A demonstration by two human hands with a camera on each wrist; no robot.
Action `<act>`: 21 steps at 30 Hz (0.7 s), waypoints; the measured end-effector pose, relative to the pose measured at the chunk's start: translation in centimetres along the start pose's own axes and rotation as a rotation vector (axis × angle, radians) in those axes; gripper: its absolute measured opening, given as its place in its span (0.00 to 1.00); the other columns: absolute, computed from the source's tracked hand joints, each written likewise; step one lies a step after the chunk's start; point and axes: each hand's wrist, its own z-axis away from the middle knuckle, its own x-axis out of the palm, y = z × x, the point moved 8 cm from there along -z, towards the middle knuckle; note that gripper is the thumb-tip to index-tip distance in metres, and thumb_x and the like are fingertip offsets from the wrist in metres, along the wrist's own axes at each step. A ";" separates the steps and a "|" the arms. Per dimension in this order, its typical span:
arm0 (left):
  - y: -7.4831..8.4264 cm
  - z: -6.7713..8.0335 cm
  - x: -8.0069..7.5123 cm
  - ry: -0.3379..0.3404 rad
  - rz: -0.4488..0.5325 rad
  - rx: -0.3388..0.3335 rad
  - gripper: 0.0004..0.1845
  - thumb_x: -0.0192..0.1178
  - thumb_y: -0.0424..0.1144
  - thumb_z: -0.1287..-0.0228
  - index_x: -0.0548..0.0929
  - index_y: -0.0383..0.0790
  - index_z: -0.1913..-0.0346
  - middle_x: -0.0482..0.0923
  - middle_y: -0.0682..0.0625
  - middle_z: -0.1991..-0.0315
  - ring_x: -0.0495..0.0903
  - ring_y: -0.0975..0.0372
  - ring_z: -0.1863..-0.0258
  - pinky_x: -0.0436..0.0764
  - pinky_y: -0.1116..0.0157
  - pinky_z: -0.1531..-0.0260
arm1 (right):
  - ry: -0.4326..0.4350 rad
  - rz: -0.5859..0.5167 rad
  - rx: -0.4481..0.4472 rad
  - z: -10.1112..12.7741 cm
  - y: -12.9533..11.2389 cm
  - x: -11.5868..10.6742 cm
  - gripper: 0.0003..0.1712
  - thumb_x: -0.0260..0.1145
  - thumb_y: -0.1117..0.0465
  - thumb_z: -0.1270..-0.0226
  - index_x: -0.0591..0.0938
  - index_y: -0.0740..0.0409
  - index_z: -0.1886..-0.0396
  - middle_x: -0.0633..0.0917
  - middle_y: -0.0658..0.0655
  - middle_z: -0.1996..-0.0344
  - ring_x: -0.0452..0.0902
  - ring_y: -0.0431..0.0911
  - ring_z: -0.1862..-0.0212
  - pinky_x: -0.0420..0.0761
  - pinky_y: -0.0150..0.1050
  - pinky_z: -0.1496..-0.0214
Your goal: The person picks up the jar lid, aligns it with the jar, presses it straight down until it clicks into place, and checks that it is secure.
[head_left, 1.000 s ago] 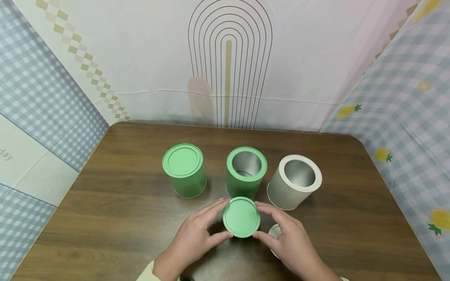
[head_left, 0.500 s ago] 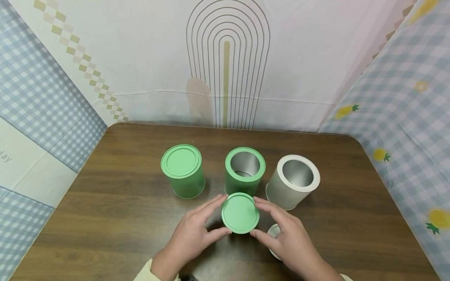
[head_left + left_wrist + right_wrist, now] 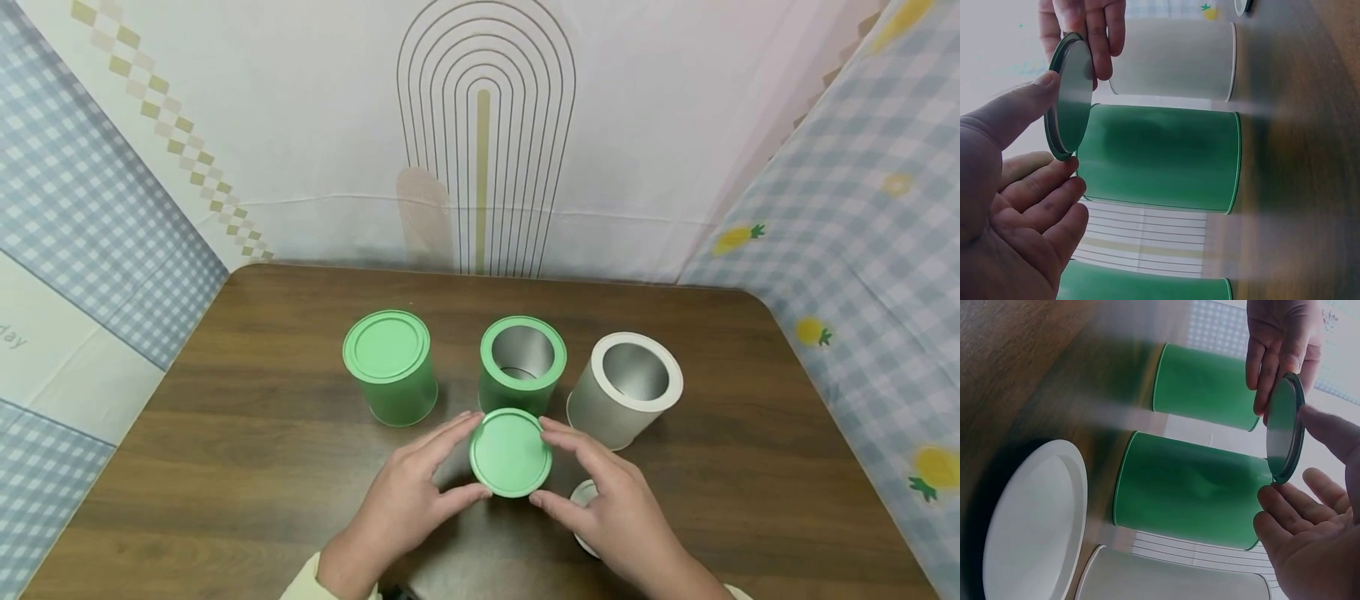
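Observation:
Between both hands a round green lid (image 3: 511, 452) is held up off the table, its top facing the head camera. My left hand (image 3: 417, 481) pinches its left edge between thumb and fingertips; my right hand (image 3: 609, 490) does the same on the right edge. Just beyond the lid stands an open green can (image 3: 517, 392), its metal inside showing and its front partly covered by the lid. In the left wrist view the lid (image 3: 1072, 97) is seen from its side and underside, near the level of the green can's top (image 3: 1160, 159).
A second green can (image 3: 401, 392) with its lid on stands to the left. On the right is an open white can (image 3: 611, 412). A white lid (image 3: 1035, 525) lies on the brown table (image 3: 187, 467), partly hidden by my right hand in the head view.
Both hands have moved the green lid slightly away from me, closer to the open green can. Their hold on its edges looks the same, and the cans have stayed put.

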 end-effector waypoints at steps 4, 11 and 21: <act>0.0 0.1 -0.1 0.005 -0.006 0.001 0.42 0.82 0.42 0.57 0.78 0.41 0.34 0.80 0.45 0.39 0.80 0.57 0.39 0.83 0.58 0.48 | 0.003 -0.009 0.000 0.0 0.0 0.1 0.37 0.84 0.63 0.55 0.81 0.54 0.42 0.82 0.52 0.39 0.77 0.43 0.37 0.68 0.23 0.35; 0.1 0.0 -0.1 0.005 -0.004 0.001 0.42 0.81 0.42 0.56 0.78 0.41 0.34 0.80 0.45 0.39 0.80 0.56 0.39 0.83 0.57 0.48 | 0.015 0.002 0.022 -0.1 -0.1 0.0 0.36 0.84 0.62 0.56 0.81 0.55 0.43 0.82 0.51 0.39 0.78 0.43 0.37 0.69 0.24 0.35; 0.5 -0.6 -0.5 0.032 -0.019 0.040 0.42 0.82 0.41 0.57 0.78 0.39 0.34 0.81 0.44 0.40 0.81 0.55 0.40 0.83 0.57 0.48 | 0.081 0.013 -0.069 -0.6 -0.7 -0.5 0.39 0.85 0.66 0.61 0.81 0.56 0.43 0.83 0.54 0.40 0.80 0.46 0.40 0.70 0.23 0.36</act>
